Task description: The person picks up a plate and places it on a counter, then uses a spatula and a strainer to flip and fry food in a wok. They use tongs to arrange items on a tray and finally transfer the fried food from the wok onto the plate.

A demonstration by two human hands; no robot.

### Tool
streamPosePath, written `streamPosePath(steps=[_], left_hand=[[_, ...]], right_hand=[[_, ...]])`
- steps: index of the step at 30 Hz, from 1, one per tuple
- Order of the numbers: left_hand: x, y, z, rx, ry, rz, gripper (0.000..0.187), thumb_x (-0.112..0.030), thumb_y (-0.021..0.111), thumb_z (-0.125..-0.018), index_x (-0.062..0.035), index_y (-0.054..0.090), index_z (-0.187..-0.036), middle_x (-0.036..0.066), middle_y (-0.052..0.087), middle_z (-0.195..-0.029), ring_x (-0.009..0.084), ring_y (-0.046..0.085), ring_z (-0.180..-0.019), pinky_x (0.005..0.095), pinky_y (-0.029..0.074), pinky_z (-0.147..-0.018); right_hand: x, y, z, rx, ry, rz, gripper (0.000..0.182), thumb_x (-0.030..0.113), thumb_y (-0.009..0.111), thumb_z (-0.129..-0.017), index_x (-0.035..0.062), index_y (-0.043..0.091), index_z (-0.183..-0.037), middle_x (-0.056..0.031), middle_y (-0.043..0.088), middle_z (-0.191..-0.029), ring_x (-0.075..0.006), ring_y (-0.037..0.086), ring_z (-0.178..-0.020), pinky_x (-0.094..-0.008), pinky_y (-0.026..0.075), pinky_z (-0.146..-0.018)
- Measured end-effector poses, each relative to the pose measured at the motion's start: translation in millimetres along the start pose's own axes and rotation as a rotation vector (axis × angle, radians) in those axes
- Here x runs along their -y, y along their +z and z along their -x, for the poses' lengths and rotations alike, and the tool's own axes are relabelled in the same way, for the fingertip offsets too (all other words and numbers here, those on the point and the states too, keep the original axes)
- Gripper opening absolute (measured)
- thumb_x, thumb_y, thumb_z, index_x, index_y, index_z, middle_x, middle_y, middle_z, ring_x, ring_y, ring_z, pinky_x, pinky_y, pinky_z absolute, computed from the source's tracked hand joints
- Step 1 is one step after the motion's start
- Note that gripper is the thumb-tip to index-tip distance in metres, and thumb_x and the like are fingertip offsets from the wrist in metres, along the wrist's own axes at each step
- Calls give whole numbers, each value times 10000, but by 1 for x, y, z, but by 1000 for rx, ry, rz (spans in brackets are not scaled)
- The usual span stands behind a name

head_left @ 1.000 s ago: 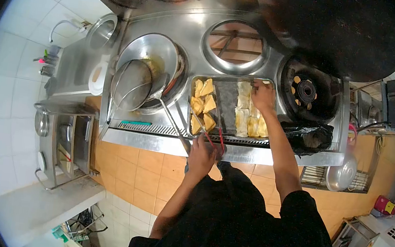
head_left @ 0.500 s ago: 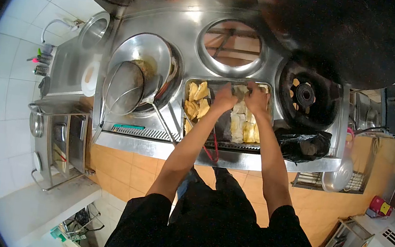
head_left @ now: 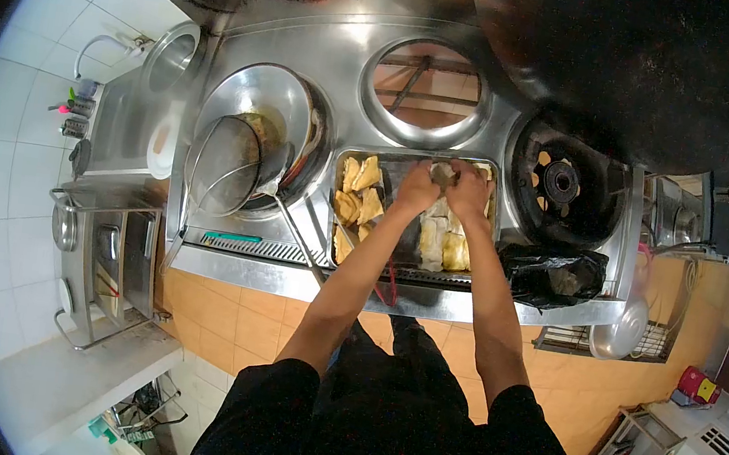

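A metal tray (head_left: pixel 335 215) lies at the front of the stove counter. My left hand (head_left: pixel 417 189) and my right hand (head_left: pixel 469 189) are close together over its far part. Between their closed fingers is a pale, greyish food piece (head_left: pixel 442 175), gripped from both sides; some fingertips are hidden. Below my right hand, several pale, flat parcels (head_left: pixel 432 243) lie in rows, a few with yellow tops. On the tray's left are golden fried pieces (head_left: pixel 361 193). A tool with red handles (head_left: pixel 391 284) rests across the tray's near edge, partly behind my left forearm.
To the left, a wire-mesh strainer (head_left: pixel 226 170) sits over a metal basin (head_left: pixel 264 83) holding some oil. An open burner ring (head_left: pixel 422 130) is behind the tray, a black burner (head_left: pixel 561 181) to its right. A black plastic bag (head_left: pixel 550 273) lies on the counter's right front.
My hands have come closer together, and a pale piece now shows between them. My right hand has shifted slightly left and toward me. The camera view has tilted a little.
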State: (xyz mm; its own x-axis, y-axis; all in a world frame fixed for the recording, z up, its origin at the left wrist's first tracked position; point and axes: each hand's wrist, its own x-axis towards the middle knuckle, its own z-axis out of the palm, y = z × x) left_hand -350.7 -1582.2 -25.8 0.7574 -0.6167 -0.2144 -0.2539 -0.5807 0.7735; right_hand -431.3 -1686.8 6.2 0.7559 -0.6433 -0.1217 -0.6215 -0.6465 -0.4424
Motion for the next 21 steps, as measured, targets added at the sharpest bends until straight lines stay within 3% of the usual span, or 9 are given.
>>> streamPosePath(steps=[5, 7, 14, 21], left_hand=[[-22, -7, 7, 26, -13, -199, 512, -163, 671, -762, -13, 545, -1235, 237, 515, -1252, 430, 562, -1131, 479, 471, -980], [-38, -15, 13, 18, -106, -262, 506, -200, 690, -763, -25, 555, -1218, 209, 494, -1290, 416, 554, -1153, 480, 479, -981], [-49, -21, 18, 47, -121, -341, 496, -248, 698, -769, -33, 567, -1197, 165, 494, -1335, 392, 472, -1267, 499, 457, -1006], [-24, -2, 12, -30, -29, -313, 475, -206, 667, -766, -54, 586, -1209, 172, 588, -1281, 408, 492, -1233, 505, 415, -1035]], right_hand=[[2, 4, 3, -42, -25, 132, 401, 164, 615, -815, 189, 655, -1213, -71, 618, -1235, -310, 509, -1182, -493, 333, -975], [-1, 7, 3, -33, -17, 147, 407, 169, 613, -817, 192, 653, -1221, -76, 607, -1241, -313, 499, -1185, -491, 332, -975], [0, -1, 6, -34, -23, 86, 403, 174, 625, -812, 212, 657, -1212, -72, 600, -1246, -314, 482, -1202, -499, 318, -989], [2, -5, 4, -30, -1, 28, 393, 181, 627, -814, 229, 668, -1202, -67, 605, -1232, -318, 472, -1212, -505, 304, -1000]])
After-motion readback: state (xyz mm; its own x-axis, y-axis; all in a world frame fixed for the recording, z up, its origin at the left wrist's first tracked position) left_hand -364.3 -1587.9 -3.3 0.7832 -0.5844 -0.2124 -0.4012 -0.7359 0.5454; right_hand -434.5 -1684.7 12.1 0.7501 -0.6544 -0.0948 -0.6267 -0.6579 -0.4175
